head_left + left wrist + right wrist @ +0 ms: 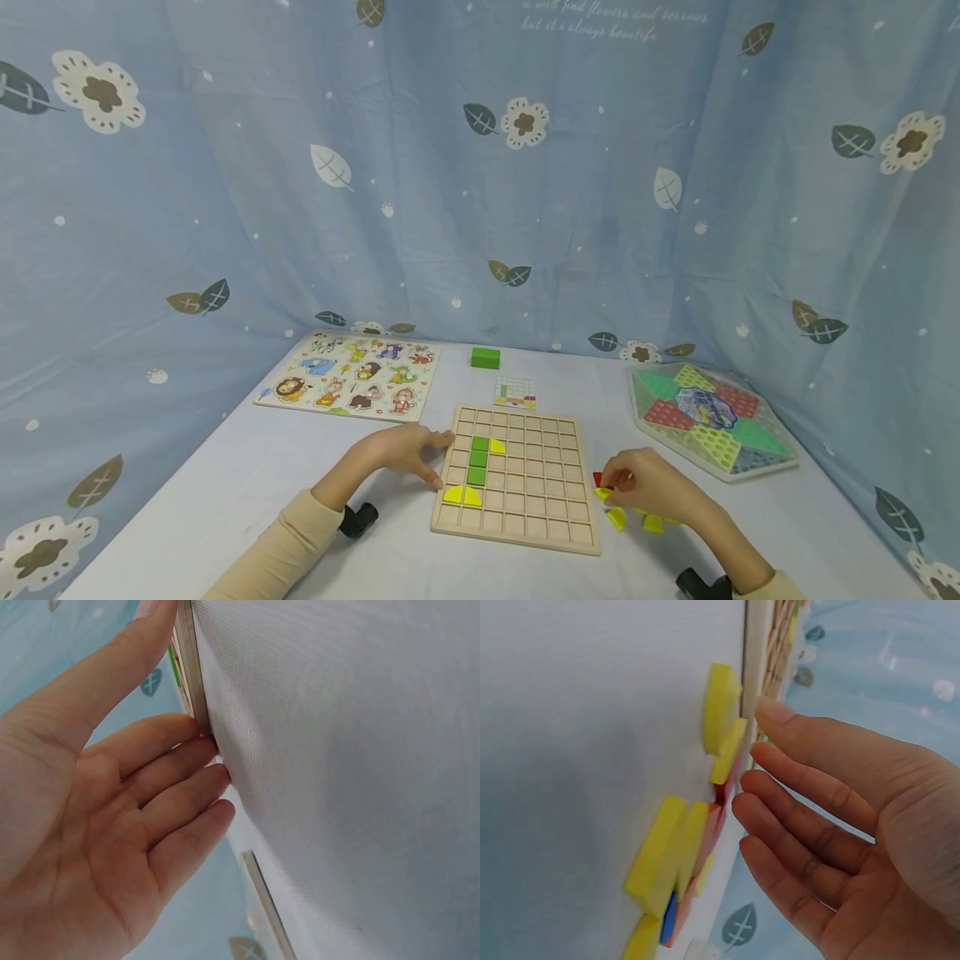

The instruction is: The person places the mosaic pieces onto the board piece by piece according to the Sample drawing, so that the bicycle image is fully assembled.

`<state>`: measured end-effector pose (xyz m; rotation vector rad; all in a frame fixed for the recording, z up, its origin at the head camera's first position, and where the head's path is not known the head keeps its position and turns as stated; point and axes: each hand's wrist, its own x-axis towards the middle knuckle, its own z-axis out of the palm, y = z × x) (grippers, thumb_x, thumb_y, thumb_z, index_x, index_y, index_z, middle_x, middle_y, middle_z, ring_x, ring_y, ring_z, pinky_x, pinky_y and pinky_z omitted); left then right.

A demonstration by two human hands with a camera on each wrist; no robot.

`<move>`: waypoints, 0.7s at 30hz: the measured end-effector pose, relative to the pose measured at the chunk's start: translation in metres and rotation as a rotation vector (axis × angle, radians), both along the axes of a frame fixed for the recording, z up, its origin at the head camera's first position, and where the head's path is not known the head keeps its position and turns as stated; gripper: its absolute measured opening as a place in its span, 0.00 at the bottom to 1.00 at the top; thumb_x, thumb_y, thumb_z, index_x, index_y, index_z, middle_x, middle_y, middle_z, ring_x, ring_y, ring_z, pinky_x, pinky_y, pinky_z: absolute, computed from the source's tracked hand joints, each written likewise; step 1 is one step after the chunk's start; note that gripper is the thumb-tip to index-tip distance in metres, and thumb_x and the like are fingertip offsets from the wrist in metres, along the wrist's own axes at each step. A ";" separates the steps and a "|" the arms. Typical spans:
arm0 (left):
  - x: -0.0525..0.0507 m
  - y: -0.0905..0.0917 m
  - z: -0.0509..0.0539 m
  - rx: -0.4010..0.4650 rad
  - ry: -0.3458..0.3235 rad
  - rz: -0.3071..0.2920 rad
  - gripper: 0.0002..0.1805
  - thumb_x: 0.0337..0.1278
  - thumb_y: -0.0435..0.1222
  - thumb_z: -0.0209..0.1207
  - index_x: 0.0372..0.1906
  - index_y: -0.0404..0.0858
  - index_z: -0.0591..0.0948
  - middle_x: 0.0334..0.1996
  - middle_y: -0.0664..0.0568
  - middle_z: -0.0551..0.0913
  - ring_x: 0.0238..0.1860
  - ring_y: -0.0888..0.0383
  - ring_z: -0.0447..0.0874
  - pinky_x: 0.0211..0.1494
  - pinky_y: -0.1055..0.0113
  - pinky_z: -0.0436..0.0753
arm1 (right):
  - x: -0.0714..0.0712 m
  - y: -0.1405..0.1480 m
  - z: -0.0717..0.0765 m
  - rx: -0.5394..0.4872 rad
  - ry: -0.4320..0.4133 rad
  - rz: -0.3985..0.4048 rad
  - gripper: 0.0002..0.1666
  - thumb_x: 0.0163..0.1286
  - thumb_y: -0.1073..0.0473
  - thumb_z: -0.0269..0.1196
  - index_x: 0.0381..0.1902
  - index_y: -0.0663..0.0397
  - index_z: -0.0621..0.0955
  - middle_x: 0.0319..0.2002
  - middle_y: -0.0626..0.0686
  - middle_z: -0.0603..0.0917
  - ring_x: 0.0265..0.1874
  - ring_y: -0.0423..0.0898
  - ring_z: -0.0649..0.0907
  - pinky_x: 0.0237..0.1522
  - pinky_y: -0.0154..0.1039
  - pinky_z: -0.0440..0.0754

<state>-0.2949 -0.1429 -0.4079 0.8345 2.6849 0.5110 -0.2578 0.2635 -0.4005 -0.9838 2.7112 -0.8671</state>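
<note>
A wooden grid board (516, 540) lies on the white cloth. Green squares (477, 476) stand in one column of its cells, a yellow quarter-round piece (497, 447) beside the upper one. Lower left, two more yellow quarter-rounds (453, 494) form a half circle. My left hand (408, 450) touches the board's left edge, thumb and fingers spread. To the board's right, my right hand (652, 483) hovers over loose yellow pieces (617, 518) and a red piece (597, 478). Its fingers bend loosely with nothing between them in the right wrist view, where a blue piece (668, 919) also shows.
Behind the board lie a small pattern card (515, 392) and a green block (485, 358). An animal picture board (352, 375) lies at the back left. A clear-lidded hexagonal box (712, 421) with coloured pieces sits at the right. A patterned blue curtain (450, 208) surrounds the table.
</note>
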 end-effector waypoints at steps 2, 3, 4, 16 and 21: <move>0.000 0.000 0.000 -0.001 0.003 -0.002 0.44 0.43 0.49 0.72 0.67 0.37 0.71 0.67 0.49 0.69 0.69 0.46 0.63 0.69 0.53 0.65 | 0.000 0.001 -0.001 -0.003 -0.017 0.001 0.09 0.57 0.59 0.73 0.34 0.54 0.84 0.31 0.46 0.84 0.29 0.37 0.80 0.31 0.33 0.81; 0.000 0.000 0.000 -0.001 0.004 -0.002 0.44 0.43 0.49 0.72 0.67 0.37 0.71 0.67 0.49 0.69 0.69 0.46 0.63 0.69 0.53 0.66 | 0.000 0.001 -0.002 -0.003 -0.020 0.002 0.09 0.57 0.59 0.73 0.34 0.54 0.84 0.31 0.46 0.84 0.29 0.37 0.80 0.31 0.33 0.81; 0.000 0.000 0.000 -0.002 0.005 -0.003 0.44 0.43 0.49 0.72 0.67 0.37 0.71 0.67 0.49 0.69 0.69 0.47 0.64 0.69 0.53 0.66 | -0.001 0.001 -0.003 -0.002 -0.021 0.003 0.09 0.56 0.58 0.73 0.34 0.54 0.84 0.31 0.46 0.84 0.29 0.37 0.79 0.31 0.33 0.81; 0.001 0.001 0.002 -0.003 0.008 -0.009 0.44 0.44 0.49 0.72 0.67 0.36 0.71 0.67 0.48 0.69 0.69 0.46 0.63 0.69 0.53 0.66 | -0.002 -0.003 -0.013 0.012 -0.002 -0.031 0.10 0.55 0.62 0.73 0.32 0.52 0.81 0.29 0.44 0.82 0.26 0.37 0.78 0.28 0.33 0.79; 0.001 0.000 0.002 -0.004 0.007 -0.017 0.44 0.44 0.49 0.72 0.67 0.36 0.71 0.67 0.48 0.69 0.69 0.46 0.63 0.69 0.52 0.65 | 0.000 -0.004 -0.012 0.016 -0.017 -0.049 0.10 0.56 0.62 0.73 0.34 0.55 0.82 0.29 0.45 0.81 0.27 0.38 0.78 0.27 0.33 0.79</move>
